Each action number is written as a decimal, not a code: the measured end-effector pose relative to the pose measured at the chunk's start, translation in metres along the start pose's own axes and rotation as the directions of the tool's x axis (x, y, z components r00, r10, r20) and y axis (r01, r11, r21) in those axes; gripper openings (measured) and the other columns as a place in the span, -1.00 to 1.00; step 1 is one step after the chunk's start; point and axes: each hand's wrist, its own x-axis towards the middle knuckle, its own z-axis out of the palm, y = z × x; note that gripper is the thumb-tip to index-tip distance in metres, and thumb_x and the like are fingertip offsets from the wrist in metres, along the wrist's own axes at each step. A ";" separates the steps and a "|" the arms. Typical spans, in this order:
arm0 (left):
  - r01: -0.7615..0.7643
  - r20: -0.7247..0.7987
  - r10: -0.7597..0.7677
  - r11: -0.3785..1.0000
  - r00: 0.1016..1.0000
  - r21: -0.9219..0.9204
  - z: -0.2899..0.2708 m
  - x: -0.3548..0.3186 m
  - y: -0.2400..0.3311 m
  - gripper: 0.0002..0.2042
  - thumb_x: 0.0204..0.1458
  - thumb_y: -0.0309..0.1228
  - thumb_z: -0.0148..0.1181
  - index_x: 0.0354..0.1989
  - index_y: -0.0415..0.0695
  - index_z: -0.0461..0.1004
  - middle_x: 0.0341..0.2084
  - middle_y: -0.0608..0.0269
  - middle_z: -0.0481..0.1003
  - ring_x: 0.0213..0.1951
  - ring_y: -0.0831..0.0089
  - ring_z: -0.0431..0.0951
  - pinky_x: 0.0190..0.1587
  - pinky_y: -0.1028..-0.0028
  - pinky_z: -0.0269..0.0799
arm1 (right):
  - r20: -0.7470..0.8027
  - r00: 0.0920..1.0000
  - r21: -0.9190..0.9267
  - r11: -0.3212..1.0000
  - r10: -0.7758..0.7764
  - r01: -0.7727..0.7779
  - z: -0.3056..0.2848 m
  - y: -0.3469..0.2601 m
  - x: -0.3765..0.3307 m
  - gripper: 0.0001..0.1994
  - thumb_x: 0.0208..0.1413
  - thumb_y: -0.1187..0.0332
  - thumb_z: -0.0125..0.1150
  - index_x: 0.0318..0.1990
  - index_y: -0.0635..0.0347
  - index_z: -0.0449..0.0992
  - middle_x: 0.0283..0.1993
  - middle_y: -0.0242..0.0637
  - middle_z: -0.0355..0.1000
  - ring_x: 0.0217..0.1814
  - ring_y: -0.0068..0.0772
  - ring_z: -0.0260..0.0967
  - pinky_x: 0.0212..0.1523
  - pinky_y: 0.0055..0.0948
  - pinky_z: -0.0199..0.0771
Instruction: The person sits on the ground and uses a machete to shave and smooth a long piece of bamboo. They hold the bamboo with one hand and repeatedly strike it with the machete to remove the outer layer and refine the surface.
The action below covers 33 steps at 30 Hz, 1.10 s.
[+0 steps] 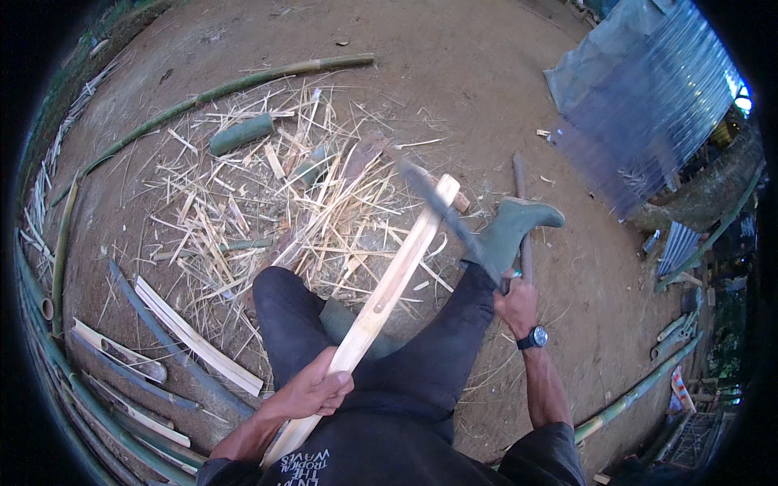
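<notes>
My left hand point(312, 386) is wrapped round the lower part of a pale split bamboo strip point(379, 306), which slants up and away from my lap. In my right hand point(516, 308), with a watch on its wrist, is the handle of a machete point(454, 223). Its dark blade lies across the far end of the strip, touching or just above it; I cannot tell which. The blade's tip is blurred. Beyond the strip's end, bamboo shavings point(324, 219) cover the ground between my legs.
A green rubber boot point(510, 231) is on my right foot, with a pole point(523, 178) beside it. Split bamboo pieces point(198, 336) and long green poles lie to the left. A short bamboo section point(241, 134) rests among shavings. Corrugated sheets point(632, 89) stand far right.
</notes>
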 end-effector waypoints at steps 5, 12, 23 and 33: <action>-0.001 0.002 0.001 1.000 1.000 0.010 -0.001 0.005 0.000 -0.73 0.28 -0.31 -0.14 0.06 -0.08 0.05 -0.51 0.36 0.17 -0.63 0.69 0.09 -0.64 0.65 0.07 | 0.125 0.974 -0.012 0.981 -0.190 0.193 -0.013 -0.029 -0.017 -0.70 -0.24 0.30 0.31 -0.32 0.21 0.45 -0.56 -0.01 0.43 -0.47 0.07 0.44 -0.41 -0.10 0.45; -0.002 0.024 0.002 1.000 1.000 0.008 -0.002 -0.001 -0.004 -0.70 0.26 -0.26 -0.10 0.07 -0.07 0.06 -0.52 0.35 0.17 -0.63 0.67 0.09 -0.64 0.64 0.07 | 0.073 0.992 -0.020 0.994 -0.103 0.104 -0.009 -0.020 -0.016 -0.73 -0.24 0.35 0.29 -0.32 0.23 0.47 -0.55 0.00 0.43 -0.45 0.09 0.43 -0.41 -0.11 0.41; 0.014 0.025 -0.014 1.000 1.000 -0.004 -0.001 -0.003 -0.010 -0.70 0.25 -0.26 -0.07 0.04 -0.09 0.07 -0.53 0.34 0.17 -0.61 0.66 0.10 -0.64 0.62 0.08 | 0.105 0.989 -0.059 0.992 -0.102 0.108 -0.006 -0.020 -0.013 -0.72 -0.23 0.40 0.25 -0.28 0.28 0.46 -0.52 0.04 0.43 -0.44 0.09 0.44 -0.38 -0.09 0.43; -0.035 -0.017 0.033 0.995 0.999 -0.098 -0.006 0.006 -0.003 -0.71 0.23 -0.31 -0.06 0.04 -0.09 0.10 -0.55 0.36 0.17 -0.65 0.67 0.11 -0.68 0.65 0.06 | -0.026 0.980 0.108 0.975 0.198 -0.194 -0.010 -0.011 -0.008 -0.73 -0.21 0.34 0.27 -0.32 0.27 0.46 -0.51 0.00 0.44 -0.43 0.07 0.44 -0.37 -0.09 0.43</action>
